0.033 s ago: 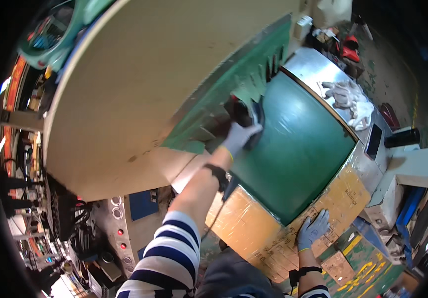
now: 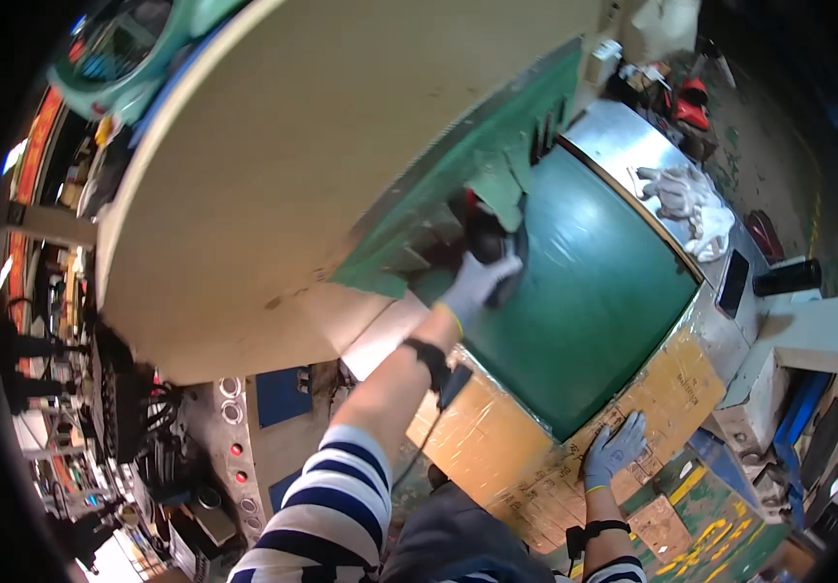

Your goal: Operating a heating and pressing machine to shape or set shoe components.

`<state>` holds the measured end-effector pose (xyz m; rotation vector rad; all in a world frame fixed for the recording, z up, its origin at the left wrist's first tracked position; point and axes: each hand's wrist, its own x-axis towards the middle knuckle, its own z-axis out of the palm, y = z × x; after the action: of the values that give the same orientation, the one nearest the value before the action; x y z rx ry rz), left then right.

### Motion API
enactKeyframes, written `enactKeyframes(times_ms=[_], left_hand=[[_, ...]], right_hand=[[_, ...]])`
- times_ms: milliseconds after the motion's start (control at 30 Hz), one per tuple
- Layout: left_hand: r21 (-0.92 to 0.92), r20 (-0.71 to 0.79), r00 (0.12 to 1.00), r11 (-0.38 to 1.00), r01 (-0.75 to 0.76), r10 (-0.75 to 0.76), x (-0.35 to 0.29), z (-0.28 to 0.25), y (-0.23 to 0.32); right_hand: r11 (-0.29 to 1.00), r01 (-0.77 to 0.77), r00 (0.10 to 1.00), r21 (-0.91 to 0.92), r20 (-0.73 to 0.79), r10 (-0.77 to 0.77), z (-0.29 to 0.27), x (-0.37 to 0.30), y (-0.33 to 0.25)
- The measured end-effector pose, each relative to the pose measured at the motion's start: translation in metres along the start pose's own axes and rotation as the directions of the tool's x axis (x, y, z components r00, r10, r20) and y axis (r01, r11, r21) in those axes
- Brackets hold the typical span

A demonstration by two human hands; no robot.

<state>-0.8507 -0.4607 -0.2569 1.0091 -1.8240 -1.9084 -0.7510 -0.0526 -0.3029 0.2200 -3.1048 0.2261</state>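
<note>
My left hand, in a grey glove, reaches forward and grips a dark rounded object with a red edge. Blur hides its exact kind. It sits at the left side of a smooth dark green panel, below a slitted green curtain. My right hand, gloved too, lies with its fingers stretched out on taped brown cardboard along the panel's near edge. Nothing shows in that hand.
A large tan board overhangs the left. White gloves and a black phone lie on the metal ledge to the right, beside a black cylinder. A green fan stands at far left.
My left hand and the dark object have shifted a little to the right and nearer to me, and the object looks turned. The right hand keeps its place on the cardboard.
</note>
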Motion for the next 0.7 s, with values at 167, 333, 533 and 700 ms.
enactKeyframes(times_ms=[167,333,533,700], left_hand=[[-0.156,0.524,0.756,0.829,0.537,-0.391,-0.193,-0.095,0.005],[0.202,0.504,0.582,0.742,0.639,-0.638,-0.367,-0.242,0.023],[-0.186,0.561,0.757,0.84,0.51,-0.335,-0.507,-0.376,0.029],[-0.189,0.256,0.926,0.924,0.331,-0.279,-0.643,-0.479,0.043]], right_hand=[[0.993,0.099,0.994,0.064,-0.057,-0.095,0.005,-0.009,0.011],[0.727,-0.045,0.792,0.685,0.468,-0.392,-0.071,-0.019,-0.112],[0.701,-0.689,-0.444,0.183,0.658,-0.608,-0.034,-0.116,-0.267],[0.867,-0.293,-0.76,0.403,0.453,-0.467,-0.11,-0.237,-0.432]])
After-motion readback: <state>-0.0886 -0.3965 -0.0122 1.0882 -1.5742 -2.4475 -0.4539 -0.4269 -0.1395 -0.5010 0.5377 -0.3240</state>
